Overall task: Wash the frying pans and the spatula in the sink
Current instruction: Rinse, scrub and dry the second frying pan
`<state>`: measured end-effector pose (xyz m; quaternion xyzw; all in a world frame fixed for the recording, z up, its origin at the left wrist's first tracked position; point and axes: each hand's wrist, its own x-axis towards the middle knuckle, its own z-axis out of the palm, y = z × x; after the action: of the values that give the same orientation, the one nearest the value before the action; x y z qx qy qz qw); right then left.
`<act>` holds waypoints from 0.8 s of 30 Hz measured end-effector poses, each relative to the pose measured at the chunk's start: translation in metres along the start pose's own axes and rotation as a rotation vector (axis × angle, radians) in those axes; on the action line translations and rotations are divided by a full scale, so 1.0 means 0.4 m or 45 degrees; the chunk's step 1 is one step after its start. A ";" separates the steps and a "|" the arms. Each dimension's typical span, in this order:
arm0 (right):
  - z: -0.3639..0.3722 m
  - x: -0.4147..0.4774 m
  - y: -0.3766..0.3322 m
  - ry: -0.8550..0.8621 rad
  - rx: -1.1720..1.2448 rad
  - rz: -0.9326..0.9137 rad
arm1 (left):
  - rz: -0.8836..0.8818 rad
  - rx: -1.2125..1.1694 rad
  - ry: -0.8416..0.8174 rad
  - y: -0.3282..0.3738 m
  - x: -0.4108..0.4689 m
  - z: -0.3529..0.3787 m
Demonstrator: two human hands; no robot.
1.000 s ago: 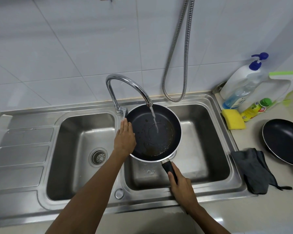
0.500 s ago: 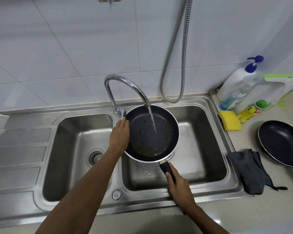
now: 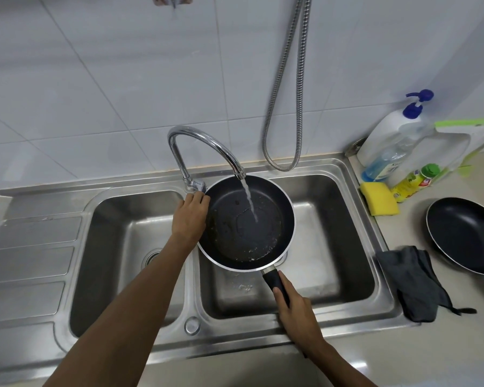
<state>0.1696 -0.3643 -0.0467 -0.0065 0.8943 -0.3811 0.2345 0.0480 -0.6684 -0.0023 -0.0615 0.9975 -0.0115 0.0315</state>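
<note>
1. Right hand (image 3: 298, 312): nearest item, at the front edge of the sink (image 3: 235, 340). Fingers were wrapped round the black handle (image 3: 273, 278) of the frying pan (image 3: 229, 219), thumb along the top.
2. Frying pan: dark non-stick inside, pale metal rim, held tilted above the right basin (image 3: 336, 247). It carried greasy residue and pooled water at its lower edge. Judged rigid, moderately heavy and heavier as it fills. Wet coating judged slippery, so the handle is the sound hold, with the rim for steadying.
3. Left hand (image 3: 189, 217): just beside the pan's left rim. Fingertips reached the valve at the base of the faucet (image 3: 201, 141). Whether they gripped it or only touched it could not be told.
4. Water stream (image 3: 250, 203): ran from the spout into the pan's middle.
5. Grey cloth (image 3: 411, 283): crumpled on the counter, right of the sink.
6. Second frying pan (image 3: 464, 236): on the counter at the far right, apart from the sink and partly out of view.
7. Yellow sponge (image 3: 379, 199): at the sink's back right corner.
8. Pump bottle (image 3: 389, 135) and yellow detergent bottle (image 3: 414, 181): behind the sponge.
9. Metal hose (image 3: 284, 93): looped down the tiled wall.
10. Spatula: not in view.
</note>
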 end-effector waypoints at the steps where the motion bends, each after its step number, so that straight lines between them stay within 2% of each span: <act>1: -0.001 0.000 -0.001 0.000 -0.004 -0.001 | 0.005 0.023 -0.002 0.002 0.000 -0.006; 7: 0.001 0.002 0.003 0.003 0.015 0.017 | 0.032 0.056 0.014 0.012 -0.005 -0.041; 16: 0.008 0.003 0.017 0.008 0.059 0.019 | 0.110 -0.014 0.287 -0.062 0.014 -0.098; 24: -0.004 -0.002 0.004 -0.014 0.007 0.011 | 0.042 -0.069 0.190 -0.037 0.108 -0.122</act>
<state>0.1700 -0.3620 -0.0465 -0.0042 0.8920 -0.3825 0.2409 0.0038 -0.6873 0.0440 -0.0447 0.9979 0.0116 -0.0444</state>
